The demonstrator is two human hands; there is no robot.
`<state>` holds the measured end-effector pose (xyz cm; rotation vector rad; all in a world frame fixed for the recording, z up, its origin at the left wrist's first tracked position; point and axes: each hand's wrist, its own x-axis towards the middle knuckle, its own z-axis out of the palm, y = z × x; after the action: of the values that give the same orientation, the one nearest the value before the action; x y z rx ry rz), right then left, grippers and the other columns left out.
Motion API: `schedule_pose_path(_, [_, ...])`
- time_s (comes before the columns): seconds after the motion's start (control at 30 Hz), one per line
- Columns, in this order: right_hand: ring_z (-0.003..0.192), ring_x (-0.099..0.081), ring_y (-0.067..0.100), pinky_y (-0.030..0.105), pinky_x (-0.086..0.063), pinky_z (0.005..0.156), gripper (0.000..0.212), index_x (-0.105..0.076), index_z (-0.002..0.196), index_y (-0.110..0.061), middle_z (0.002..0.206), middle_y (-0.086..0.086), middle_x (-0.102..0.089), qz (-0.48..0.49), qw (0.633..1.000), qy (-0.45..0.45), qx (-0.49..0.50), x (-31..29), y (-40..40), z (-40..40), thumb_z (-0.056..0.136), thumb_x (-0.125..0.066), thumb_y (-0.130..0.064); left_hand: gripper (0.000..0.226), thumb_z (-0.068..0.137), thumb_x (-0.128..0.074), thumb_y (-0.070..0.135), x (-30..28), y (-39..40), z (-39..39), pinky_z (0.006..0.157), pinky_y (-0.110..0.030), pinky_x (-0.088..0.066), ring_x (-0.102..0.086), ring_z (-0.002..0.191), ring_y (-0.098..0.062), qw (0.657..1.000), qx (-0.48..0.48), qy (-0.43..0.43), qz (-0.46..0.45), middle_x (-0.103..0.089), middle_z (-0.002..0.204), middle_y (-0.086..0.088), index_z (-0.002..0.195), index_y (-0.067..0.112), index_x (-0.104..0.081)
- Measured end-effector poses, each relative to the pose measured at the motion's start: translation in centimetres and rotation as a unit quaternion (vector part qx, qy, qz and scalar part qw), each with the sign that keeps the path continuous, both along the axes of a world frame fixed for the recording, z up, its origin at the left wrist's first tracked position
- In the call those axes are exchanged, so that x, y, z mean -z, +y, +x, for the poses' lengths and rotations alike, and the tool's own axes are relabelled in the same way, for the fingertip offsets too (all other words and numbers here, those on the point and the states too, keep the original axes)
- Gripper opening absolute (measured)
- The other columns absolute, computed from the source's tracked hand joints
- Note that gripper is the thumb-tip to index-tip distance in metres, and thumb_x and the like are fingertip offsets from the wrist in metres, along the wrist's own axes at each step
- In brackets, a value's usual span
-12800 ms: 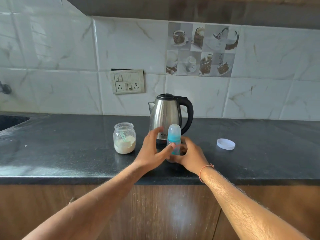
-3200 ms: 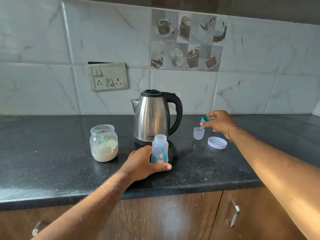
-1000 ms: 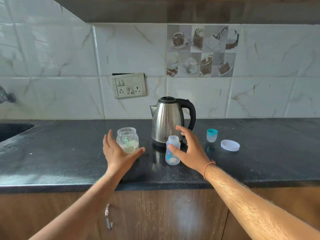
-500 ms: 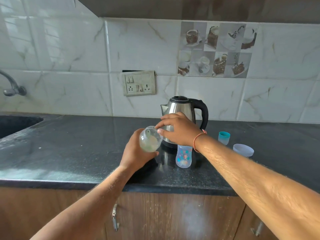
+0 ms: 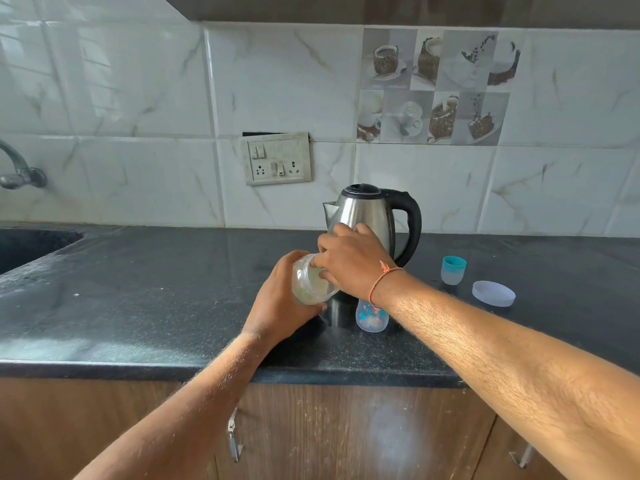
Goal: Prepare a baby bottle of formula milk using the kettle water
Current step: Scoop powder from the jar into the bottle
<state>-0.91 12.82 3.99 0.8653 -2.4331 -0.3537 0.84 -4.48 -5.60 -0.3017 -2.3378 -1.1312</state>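
Observation:
My left hand (image 5: 277,306) grips the glass jar of formula powder (image 5: 306,291), lifted off the black counter (image 5: 156,289) and tilted with its mouth toward the right. My right hand (image 5: 349,265) is at the jar's mouth with its fingertips curled inside; whatever they hold is hidden. The open baby bottle (image 5: 372,318) stands on the counter under my right wrist, partly covered by it. The steel kettle (image 5: 374,209) with its black handle stands just behind my hands.
The bottle's teal top (image 5: 453,270) and the jar's white lid (image 5: 493,293) lie on the counter to the right. A sink (image 5: 27,244) and tap (image 5: 17,171) are at far left. A wall socket (image 5: 277,162) is above the counter.
My left hand took the jar, lifted and tilted it. My right hand left the bottle and its fingertips have gone from the jar's rim into its mouth.

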Motion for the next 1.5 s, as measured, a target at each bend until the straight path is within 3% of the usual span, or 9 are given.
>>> schedule_pose_path(0.17, [0.119,-0.053,0.023,0.046,-0.040,0.093,0.019,-0.079,0.115,-0.035,0.119,-0.009,-0.063,0.007,1.000,0.006,-0.011,-0.1,0.2,0.1,0.103,-0.065,-0.040,0.089,0.069,-0.100,0.028,0.1,-0.1,0.1,0.077,-0.006,-0.047,-0.056,0.112,0.018,1.000,0.008,0.010,0.001,-0.059,0.124,0.026,0.138,0.044,-0.046])
schedule_pose_path(0.4, [0.108,-0.058,0.017,0.046,-0.044,0.098,0.010,-0.071,0.084,-0.028,0.111,-0.015,-0.069,-0.124,0.989,-0.068,-0.037,-0.5,1.4,0.6,0.085,-0.069,-0.038,0.087,0.071,-0.098,0.027,0.4,-0.1,-0.1,0.077,-0.005,-0.044,-0.057,0.110,0.016,1.000,0.017,0.018,0.000,-0.058,0.129,0.022,0.141,0.038,-0.048])
schedule_pose_path(0.57, [0.093,-0.063,0.025,0.039,-0.047,0.078,0.010,-0.071,0.089,-0.019,0.097,-0.005,-0.068,-0.140,0.986,-0.026,-0.089,0.2,2.0,0.7,0.089,-0.069,-0.028,0.088,0.071,-0.099,0.028,0.5,0.0,0.1,0.079,-0.004,-0.043,-0.057,0.110,0.016,0.999,0.023,0.023,-0.005,-0.057,0.130,0.022,0.142,0.038,-0.048])
schedule_pose_path(0.7, [0.079,-0.067,0.030,0.036,-0.048,0.064,0.014,-0.066,0.107,-0.014,0.092,0.004,-0.071,-0.144,0.985,-0.002,-0.099,0.2,2.5,0.5,0.105,-0.062,-0.027,0.094,0.070,-0.100,0.026,0.9,-0.2,-0.2,0.083,0.001,-0.040,-0.054,0.106,0.007,0.999,0.019,0.034,-0.010,-0.056,0.136,0.018,0.147,0.031,-0.047])
schedule_pose_path(0.87, [0.086,-0.071,0.030,0.043,-0.059,0.075,0.012,-0.077,0.108,-0.012,0.100,0.005,-0.077,-0.194,0.973,-0.025,-0.121,0.1,3.1,0.6,0.100,-0.075,-0.021,0.094,0.070,-0.101,0.025,1.2,-0.4,-0.7,0.087,-0.002,-0.040,-0.055,0.116,0.000,0.999,0.018,0.047,-0.005,-0.056,0.138,0.018,0.147,0.031,-0.047])
schedule_pose_path(1.07, [0.075,-0.072,0.028,0.043,-0.062,0.064,0.004,-0.080,0.089,-0.011,0.087,0.003,-0.075,-0.188,0.969,0.010,-0.159,1.4,2.7,0.5,0.087,-0.083,-0.009,0.091,0.071,-0.099,0.027,1.2,-0.3,-0.7,0.083,-0.002,-0.042,-0.059,0.109,0.001,0.999,0.020,0.049,0.002,-0.057,0.136,0.018,0.146,0.033,-0.047])
schedule_pose_path(1.17, [0.071,-0.068,0.030,0.044,-0.061,0.059,0.004,-0.080,0.087,-0.009,0.081,0.005,-0.070,-0.157,0.971,0.021,-0.182,2.1,2.0,0.5,0.086,-0.083,-0.007,0.087,0.073,-0.098,0.027,1.1,-0.2,-0.5,0.083,-0.002,-0.045,-0.058,0.113,0.011,0.998,0.023,0.052,0.002,-0.059,0.133,0.018,0.145,0.032,-0.049])
schedule_pose_path(1.37, [0.066,-0.065,0.028,0.039,-0.054,0.062,0.016,-0.083,0.081,-0.013,0.075,0.002,-0.064,-0.132,0.975,0.043,-0.171,1.6,1.6,0.7,0.090,-0.085,-0.026,0.089,0.073,-0.097,0.028,1.1,-0.4,-0.5,0.082,-0.002,-0.045,-0.058,0.113,0.012,0.998,0.022,0.053,-0.001,-0.058,0.134,0.017,0.147,0.031,-0.048])
schedule_pose_path(1.5, [0.081,-0.067,0.024,0.032,-0.039,0.070,0.024,-0.086,0.099,-0.021,0.088,-0.006,-0.068,-0.145,0.981,-0.010,-0.127,0.7,2.0,1.4,0.102,-0.071,-0.039,0.090,0.072,-0.098,0.030,1.2,-0.5,-0.7,0.083,-0.004,-0.045,-0.060,0.111,0.000,0.998,0.026,0.057,-0.001,-0.059,0.137,0.017,0.147,0.031,-0.048])
